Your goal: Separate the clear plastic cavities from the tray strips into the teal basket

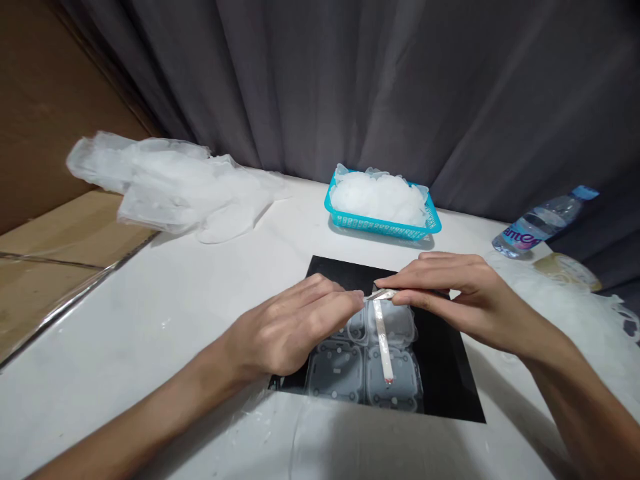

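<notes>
On a black sheet lie several clear, rounded-square plastic pieces set in a block. A narrow white strip with a reddish end runs down over them. My right hand pinches a small, thin, pale piece at the strip's upper end; its exact kind is unclear. My left hand is closed, its fingertips meeting the other side of that spot. What the left fingers grip, if anything, is hidden. The left hand covers part of the upper-left plastic piece.
Behind the sheet stands a turquoise basket full of translucent white pieces. Crumpled clear plastic bags lie at the back left, beside cardboard. At right are a water bottle, a tape roll and a translucent heap. A grey curtain hangs behind.
</notes>
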### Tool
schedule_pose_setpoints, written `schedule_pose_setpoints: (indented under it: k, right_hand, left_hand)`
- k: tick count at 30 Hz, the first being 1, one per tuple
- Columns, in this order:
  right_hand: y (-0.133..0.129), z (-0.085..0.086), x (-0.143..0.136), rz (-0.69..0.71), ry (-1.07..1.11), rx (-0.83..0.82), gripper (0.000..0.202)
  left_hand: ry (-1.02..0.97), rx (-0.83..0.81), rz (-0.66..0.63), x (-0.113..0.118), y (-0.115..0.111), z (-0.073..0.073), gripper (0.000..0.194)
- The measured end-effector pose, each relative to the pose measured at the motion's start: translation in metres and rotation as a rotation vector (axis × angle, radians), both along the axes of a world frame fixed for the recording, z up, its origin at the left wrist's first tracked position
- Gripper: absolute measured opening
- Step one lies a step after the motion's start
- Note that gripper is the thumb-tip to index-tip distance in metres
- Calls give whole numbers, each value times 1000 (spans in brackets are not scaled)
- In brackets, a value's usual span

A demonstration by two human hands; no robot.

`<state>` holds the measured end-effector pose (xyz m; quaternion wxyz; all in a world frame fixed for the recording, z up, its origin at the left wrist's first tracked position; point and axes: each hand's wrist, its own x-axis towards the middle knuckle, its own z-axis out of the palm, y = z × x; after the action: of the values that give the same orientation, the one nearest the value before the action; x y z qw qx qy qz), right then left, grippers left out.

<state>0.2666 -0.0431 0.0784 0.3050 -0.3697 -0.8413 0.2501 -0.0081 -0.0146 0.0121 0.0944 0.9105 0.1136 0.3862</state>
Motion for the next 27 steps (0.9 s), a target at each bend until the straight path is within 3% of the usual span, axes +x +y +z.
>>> schedule_pose_setpoints:
  k: [14,27]
  right_hand:
    - [1,-3,-3,39,-17,-14,28]
    - [3,-7,-1,49,-16,-18,28]
  left_hand:
    - [-6,177,-42,5,1,11,49]
    - [8,246,-83,6,4,17,34]
